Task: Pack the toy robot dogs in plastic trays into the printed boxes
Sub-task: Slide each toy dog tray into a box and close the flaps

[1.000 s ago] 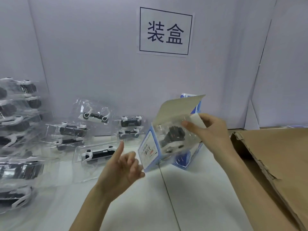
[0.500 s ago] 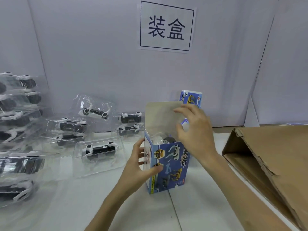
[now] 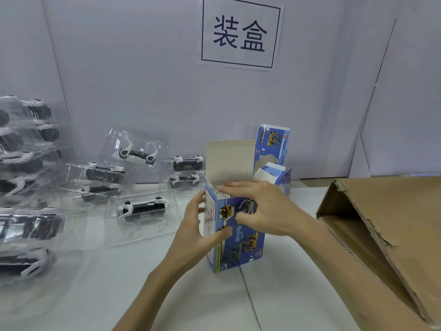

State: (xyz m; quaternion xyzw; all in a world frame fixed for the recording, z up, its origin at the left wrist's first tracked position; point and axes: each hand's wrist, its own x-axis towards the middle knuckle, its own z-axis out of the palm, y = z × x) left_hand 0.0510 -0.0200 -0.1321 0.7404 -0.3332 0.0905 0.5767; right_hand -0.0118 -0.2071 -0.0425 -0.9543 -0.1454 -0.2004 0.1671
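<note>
- Placement: the printed box (image 3: 235, 237) stands upright near the middle of the white table (image 3: 95, 295). Its long axis is vertical and its open end is up, directly between the two hands.
- The left hand (image 3: 199, 231) grips the box's left front corner. The thumb is on the printed front face and the fingers wrap round onto the white side panel, steadying it.
- The right hand (image 3: 265, 209) lies across the top opening with its fingers straight and nearly flat, reaching leftward over the mouth. Its thumb rests against the front face. It grasps nothing, and appears to be pressing a side flap down.
- The lid flap (image 3: 230, 161) rises from the back edge of the opening, just beyond and above the right fingertips, with its plain brown inside facing the person. The right hand is the nearer one. Closing looks to call for folding this flap forward and down, then tucking it in.
- The box is blue with yellow and grey dog pictures on the front and a white side carrying small marks. It is thin card and would likely buckle if squeezed. The hand hides whether a tray is inside.
- A second box (image 3: 274, 149) stands just behind, toward the back edge.
- Clear trays (image 3: 140, 216) holding black-and-white toy dogs crowd the left side.
- A brown carton (image 3: 393, 235) lies at the right edge.
</note>
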